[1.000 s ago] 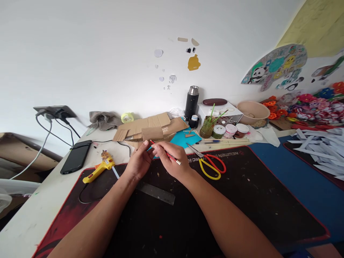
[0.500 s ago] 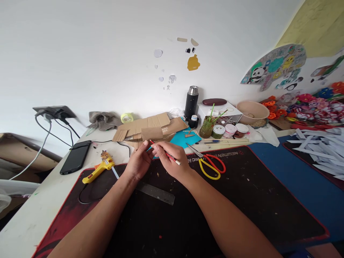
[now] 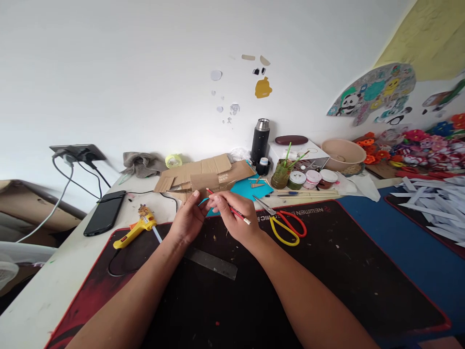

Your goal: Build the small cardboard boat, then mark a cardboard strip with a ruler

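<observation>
Head view shows my right hand [image 3: 238,220] pinching a red pencil [image 3: 228,207] mid-shaft over the black mat [image 3: 327,261], left hand [image 3: 187,220] curled at its tip; light, stiff, slim, best gripped mid-shaft.

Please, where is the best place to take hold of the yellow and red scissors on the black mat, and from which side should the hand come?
Probably grip the scissors at their two handle loops, coming from the right side. The loops lie flat and open toward the right, while the closed blades point left toward the right hand.
</observation>
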Tool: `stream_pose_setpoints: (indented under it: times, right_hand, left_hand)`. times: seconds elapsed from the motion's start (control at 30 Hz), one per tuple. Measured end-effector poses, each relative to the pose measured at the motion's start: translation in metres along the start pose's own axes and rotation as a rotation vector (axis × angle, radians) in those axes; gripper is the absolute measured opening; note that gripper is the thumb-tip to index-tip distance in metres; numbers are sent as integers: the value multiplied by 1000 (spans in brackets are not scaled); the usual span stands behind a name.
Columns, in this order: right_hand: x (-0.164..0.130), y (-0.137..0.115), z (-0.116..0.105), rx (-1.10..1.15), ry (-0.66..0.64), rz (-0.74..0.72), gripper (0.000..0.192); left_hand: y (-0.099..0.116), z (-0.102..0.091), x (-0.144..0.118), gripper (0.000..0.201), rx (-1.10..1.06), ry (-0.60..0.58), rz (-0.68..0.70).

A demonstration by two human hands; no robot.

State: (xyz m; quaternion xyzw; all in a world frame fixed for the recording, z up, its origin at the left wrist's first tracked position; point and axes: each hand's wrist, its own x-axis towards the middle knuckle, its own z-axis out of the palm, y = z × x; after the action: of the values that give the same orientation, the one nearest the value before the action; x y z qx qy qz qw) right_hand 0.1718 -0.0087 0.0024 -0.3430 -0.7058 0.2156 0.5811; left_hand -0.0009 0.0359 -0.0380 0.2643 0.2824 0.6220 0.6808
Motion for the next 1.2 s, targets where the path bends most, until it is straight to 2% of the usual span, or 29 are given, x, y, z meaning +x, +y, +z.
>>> stream_pose_setpoints:
  times: [0.3, 1.2]
  right_hand:
    - [1, 3, 0, 14, 39, 42, 42]
    - [1, 5, 0, -33, 34, 61, 39]
  left_hand:
    - [5, 1, 2, 39, -57, 77, 7]
    - [4, 0, 2, 37, -20, 60, 11]
